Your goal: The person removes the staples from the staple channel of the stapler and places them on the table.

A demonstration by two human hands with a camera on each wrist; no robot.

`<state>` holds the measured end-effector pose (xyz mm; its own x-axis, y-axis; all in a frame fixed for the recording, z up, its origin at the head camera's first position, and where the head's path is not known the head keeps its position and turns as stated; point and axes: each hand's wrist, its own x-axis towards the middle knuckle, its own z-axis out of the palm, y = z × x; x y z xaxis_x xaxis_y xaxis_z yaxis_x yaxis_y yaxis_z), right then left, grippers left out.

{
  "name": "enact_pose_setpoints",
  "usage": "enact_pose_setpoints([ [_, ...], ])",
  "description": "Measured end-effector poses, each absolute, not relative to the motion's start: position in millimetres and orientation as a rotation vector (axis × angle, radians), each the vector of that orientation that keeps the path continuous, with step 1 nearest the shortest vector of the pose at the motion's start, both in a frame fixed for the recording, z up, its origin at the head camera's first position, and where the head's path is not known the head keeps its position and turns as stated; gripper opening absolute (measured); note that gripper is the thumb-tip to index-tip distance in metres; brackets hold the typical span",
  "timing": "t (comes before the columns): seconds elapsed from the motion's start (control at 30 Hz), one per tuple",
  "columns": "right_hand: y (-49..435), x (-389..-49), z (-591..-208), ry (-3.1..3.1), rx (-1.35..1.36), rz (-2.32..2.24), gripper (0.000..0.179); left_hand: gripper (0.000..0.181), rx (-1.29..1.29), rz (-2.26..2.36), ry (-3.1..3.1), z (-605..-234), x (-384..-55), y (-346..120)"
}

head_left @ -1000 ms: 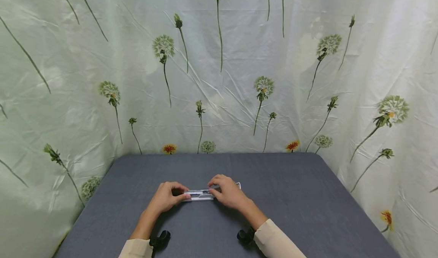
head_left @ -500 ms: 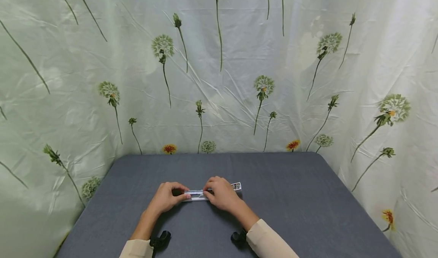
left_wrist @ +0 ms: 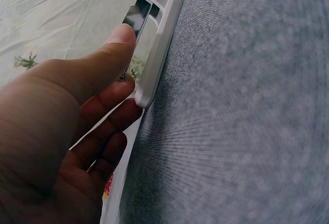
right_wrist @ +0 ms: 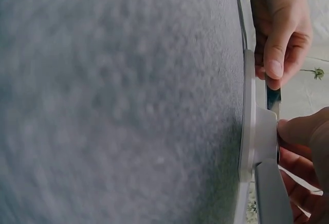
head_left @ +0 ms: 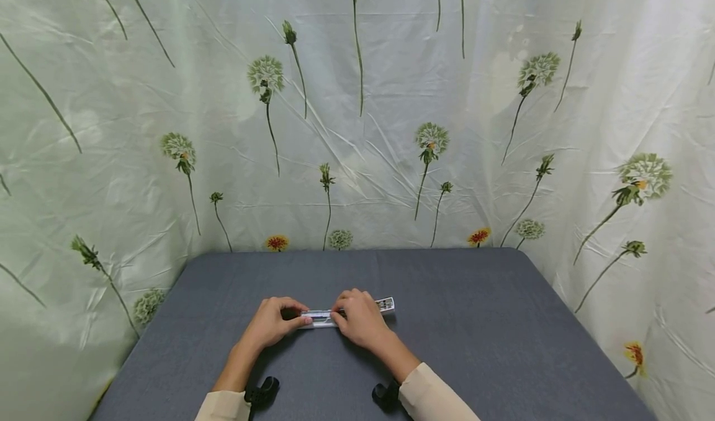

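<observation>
We count two grips, both grasping one stapler [head_left: 322, 323]: the left grip [head_left: 272, 321] pinches the metal rail [left_wrist: 138, 16] at the left end between thumb and finger, and the right grip [head_left: 363, 318] holds it further right with thumb and fingers. The stapler lies open on the one grey surface [head_left: 475, 321], near its middle, its single cover [head_left: 386, 305] jutting right past the right grip. Nearer us are two black wrist devices [head_left: 265, 391] and two pale sleeves [head_left: 438, 396]. Two orange flowers [head_left: 276, 243] show on the curtain [head_left: 212, 98] along the far edge.
</observation>
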<state>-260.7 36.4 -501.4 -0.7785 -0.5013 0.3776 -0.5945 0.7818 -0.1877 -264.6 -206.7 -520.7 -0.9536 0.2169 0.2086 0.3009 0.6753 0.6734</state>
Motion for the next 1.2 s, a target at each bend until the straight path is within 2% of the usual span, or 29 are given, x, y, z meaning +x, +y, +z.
enact_pose_setpoints([
  [0.53, 34.1, -257.9, -506.7, -2.628, 0.743, 0.730, 0.005, 0.018, -0.435, -1.162, -2.757, -522.5, -265.0, -206.8],
  [1.2, 29.3, -259.3, -505.9, -2.603, 0.670, 0.817, 0.013, 0.018, -0.459, -1.176, -2.759, -522.7, -265.0, -208.3],
])
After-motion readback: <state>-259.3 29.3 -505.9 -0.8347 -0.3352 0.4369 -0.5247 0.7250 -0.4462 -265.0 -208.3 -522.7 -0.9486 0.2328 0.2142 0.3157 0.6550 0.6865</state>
